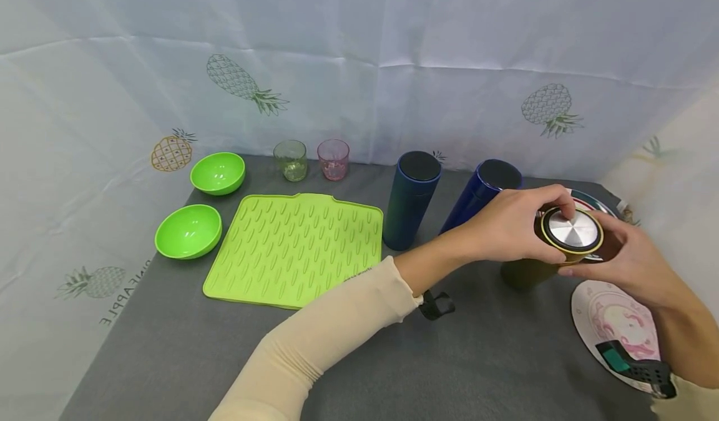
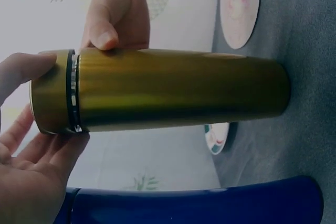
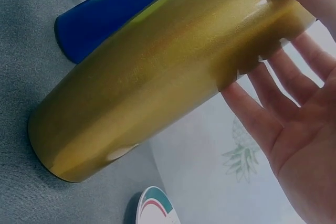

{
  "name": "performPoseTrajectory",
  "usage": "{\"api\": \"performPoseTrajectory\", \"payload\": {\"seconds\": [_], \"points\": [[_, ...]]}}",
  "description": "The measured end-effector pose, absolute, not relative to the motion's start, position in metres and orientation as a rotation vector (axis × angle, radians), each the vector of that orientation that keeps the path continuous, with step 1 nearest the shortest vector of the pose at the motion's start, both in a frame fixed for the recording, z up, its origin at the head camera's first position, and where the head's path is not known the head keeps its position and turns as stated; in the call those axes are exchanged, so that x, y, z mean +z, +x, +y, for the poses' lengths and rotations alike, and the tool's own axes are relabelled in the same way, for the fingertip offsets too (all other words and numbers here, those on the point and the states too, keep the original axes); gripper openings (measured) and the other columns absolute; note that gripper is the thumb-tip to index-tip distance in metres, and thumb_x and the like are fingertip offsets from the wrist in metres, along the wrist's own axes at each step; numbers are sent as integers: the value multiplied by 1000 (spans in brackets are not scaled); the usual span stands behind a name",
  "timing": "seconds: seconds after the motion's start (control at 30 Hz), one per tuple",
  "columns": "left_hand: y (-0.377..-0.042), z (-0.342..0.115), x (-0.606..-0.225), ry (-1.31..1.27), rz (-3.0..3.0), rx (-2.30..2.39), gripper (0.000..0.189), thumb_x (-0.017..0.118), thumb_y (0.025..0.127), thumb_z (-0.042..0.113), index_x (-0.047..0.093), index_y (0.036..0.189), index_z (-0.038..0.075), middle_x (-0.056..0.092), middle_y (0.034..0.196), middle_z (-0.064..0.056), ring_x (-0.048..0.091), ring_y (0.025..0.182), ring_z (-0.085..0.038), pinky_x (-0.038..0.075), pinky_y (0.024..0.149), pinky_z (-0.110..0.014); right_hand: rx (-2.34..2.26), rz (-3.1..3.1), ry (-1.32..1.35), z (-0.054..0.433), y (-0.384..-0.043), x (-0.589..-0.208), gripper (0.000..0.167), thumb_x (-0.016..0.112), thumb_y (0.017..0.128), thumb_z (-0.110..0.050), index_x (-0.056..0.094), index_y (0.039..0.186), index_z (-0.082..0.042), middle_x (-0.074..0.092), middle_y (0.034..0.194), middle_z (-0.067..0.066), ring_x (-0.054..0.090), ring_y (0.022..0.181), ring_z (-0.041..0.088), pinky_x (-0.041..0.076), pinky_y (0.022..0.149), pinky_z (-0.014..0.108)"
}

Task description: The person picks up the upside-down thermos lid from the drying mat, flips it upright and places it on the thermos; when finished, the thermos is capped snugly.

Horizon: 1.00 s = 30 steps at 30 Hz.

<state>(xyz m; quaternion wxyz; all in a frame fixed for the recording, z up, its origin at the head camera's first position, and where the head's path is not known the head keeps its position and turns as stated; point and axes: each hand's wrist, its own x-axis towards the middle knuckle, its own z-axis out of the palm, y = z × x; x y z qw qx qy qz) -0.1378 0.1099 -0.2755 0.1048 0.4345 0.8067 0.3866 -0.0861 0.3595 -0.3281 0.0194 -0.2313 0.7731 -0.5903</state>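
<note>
A gold thermos flask (image 2: pixel 184 87) stands upright on the grey table at the right. My left hand (image 1: pixel 508 224) grips its lid (image 1: pixel 574 229), which has a silver disc on top; thumb and fingers lie on opposite sides of it. Between lid and body a narrow shiny band shows in the left wrist view. My right hand (image 1: pixel 635 259) holds the body just under the lid, its fingers curving behind the flask (image 3: pixel 142 82). A blue flask (image 1: pixel 477 193) stands just left of the gold one, partly behind my left hand. Farther left is a dark blue flask (image 1: pixel 410 203).
A lime-green drying mat (image 1: pixel 298 246) lies left of centre, with two green bowls (image 1: pixel 218 173) beside it. Green (image 1: pixel 291 159) and pink (image 1: pixel 334 159) glasses stand behind it. A pink patterned plate (image 1: pixel 586 321) lies at right, under my right wrist; another plate (image 3: pixel 155 208) is behind the gold flask.
</note>
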Motion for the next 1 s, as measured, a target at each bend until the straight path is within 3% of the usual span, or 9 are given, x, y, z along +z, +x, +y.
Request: {"api": "performPoseTrajectory", "payload": {"seconds": [0.23, 0.5, 0.7, 0.8, 1.0], "points": [[-132, 113, -271, 1310, 2447, 1040, 47, 82, 85, 29, 55, 122, 22, 62, 128, 13, 53, 110, 5, 37, 90, -3, -1755, 2443, -723, 360, -87, -325, 96, 66, 64, 36, 42, 151, 3, 64, 130, 0, 71, 101, 4, 58, 77, 16], [-120, 115, -268, 1183, 2655, 956, 52, 84, 80, 50, 57, 119, 29, 52, 133, 15, 50, 108, 6, 40, 84, -3, -1663, 2520, -672, 360, -88, -321, 92, 68, 67, 33, 44, 150, 0, 66, 123, 0, 71, 93, 7, 58, 73, 17], [-113, 119, -271, 1152, 2758, 963, 53, 82, 78, 60, 58, 116, 30, 53, 126, 16, 49, 104, 6, 39, 82, -2, -1413, 2756, -596, 359, -87, -321, 93, 74, 68, 27, 47, 150, -8, 68, 114, -7, 68, 83, 5, 56, 67, 18], [-112, 120, -273, 1194, 2808, 964, 52, 82, 77, 61, 60, 113, 30, 56, 122, 16, 50, 106, 6, 38, 85, -2, -1366, 2816, -581, 359, -87, -321, 95, 76, 65, 27, 49, 149, -10, 67, 115, -9, 67, 83, 4, 55, 67, 17], [-120, 116, -276, 1322, 2702, 1051, 46, 85, 78, 53, 62, 108, 27, 62, 124, 16, 51, 112, 5, 36, 91, -3, -1594, 2612, -668, 360, -88, -322, 97, 71, 64, 33, 44, 151, -1, 65, 132, -3, 70, 94, 4, 57, 73, 15]]}}
